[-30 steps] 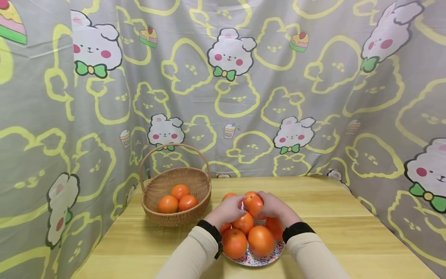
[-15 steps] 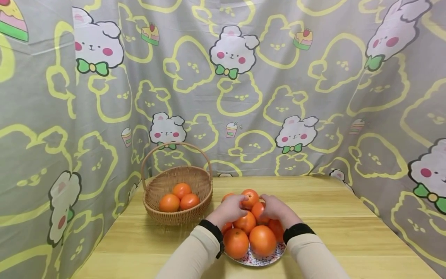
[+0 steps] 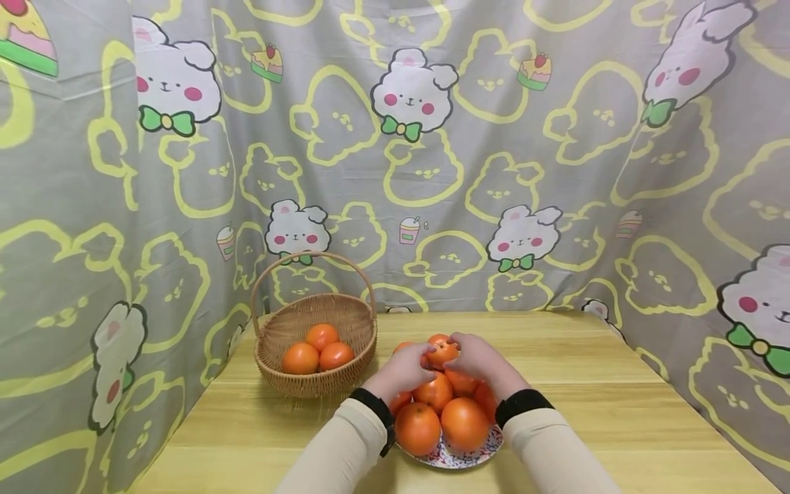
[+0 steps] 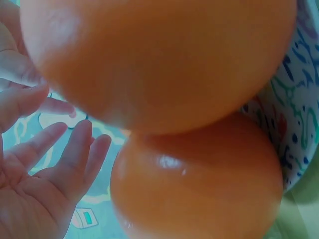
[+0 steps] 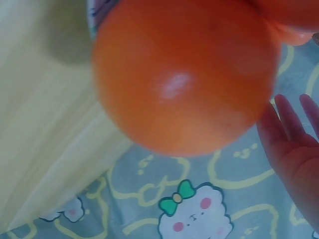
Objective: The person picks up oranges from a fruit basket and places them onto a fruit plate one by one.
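Observation:
Several oranges are heaped on a patterned plate (image 3: 453, 460) in front of me. My left hand (image 3: 404, 374) reaches over the heap from the left, beside an orange (image 3: 441, 351) at the back. On that orange's other side is my right hand (image 3: 481, 362), its thumb and fingers apart around the near side. In the left wrist view, fingers (image 4: 75, 154) are spread beside a large orange (image 4: 159, 64). The right wrist view has extended fingers (image 5: 289, 119) at the edge of another orange (image 5: 184, 79). Contact with the back orange is unclear.
To the left stands a wicker basket (image 3: 315, 384) with a tall handle, holding 3 oranges (image 3: 300, 358). Everything rests on a wooden table (image 3: 586, 425). A printed grey curtain (image 3: 345, 171) surrounds the back and sides.
An orange by my right hand has come down onto the heap's right side, and that hand has let go. It has since shifted left toward the back orange. My left hand barely moved.

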`<control>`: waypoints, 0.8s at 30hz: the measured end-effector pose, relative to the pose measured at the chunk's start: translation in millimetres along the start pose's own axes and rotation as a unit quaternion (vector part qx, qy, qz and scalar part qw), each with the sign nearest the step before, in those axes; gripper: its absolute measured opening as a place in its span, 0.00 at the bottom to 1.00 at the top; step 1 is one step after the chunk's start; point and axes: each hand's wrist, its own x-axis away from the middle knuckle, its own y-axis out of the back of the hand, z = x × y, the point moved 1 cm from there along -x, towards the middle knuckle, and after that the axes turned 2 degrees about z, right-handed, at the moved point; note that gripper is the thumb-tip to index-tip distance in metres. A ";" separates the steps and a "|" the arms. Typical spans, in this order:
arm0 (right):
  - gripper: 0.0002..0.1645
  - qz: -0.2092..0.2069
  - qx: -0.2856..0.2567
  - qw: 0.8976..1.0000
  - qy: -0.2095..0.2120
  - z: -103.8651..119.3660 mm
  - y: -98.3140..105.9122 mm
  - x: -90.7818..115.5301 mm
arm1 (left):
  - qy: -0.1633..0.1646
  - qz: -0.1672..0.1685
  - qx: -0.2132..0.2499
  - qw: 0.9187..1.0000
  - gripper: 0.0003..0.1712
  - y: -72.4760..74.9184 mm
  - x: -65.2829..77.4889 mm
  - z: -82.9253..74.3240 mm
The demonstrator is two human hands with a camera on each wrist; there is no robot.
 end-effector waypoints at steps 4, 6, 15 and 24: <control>0.25 -0.007 0.000 1.000 0.012 10.8 -2.3 -3.3 | -0.006 -0.012 0.007 1.000 0.29 10.7 5.6 3.9; 0.23 -0.009 -0.005 1.000 0.015 15.8 -3.0 -4.8 | -0.002 -0.019 -0.014 1.000 0.30 17.5 9.0 6.8; 0.20 -0.010 0.020 1.000 0.021 44.2 -5.1 -12.7 | 0.022 -0.076 0.008 0.997 0.29 52.5 33.6 30.9; 0.20 -0.010 0.005 0.999 0.039 76.2 -13.3 -23.3 | 0.018 -0.136 -0.006 0.991 0.28 83.4 55.0 54.5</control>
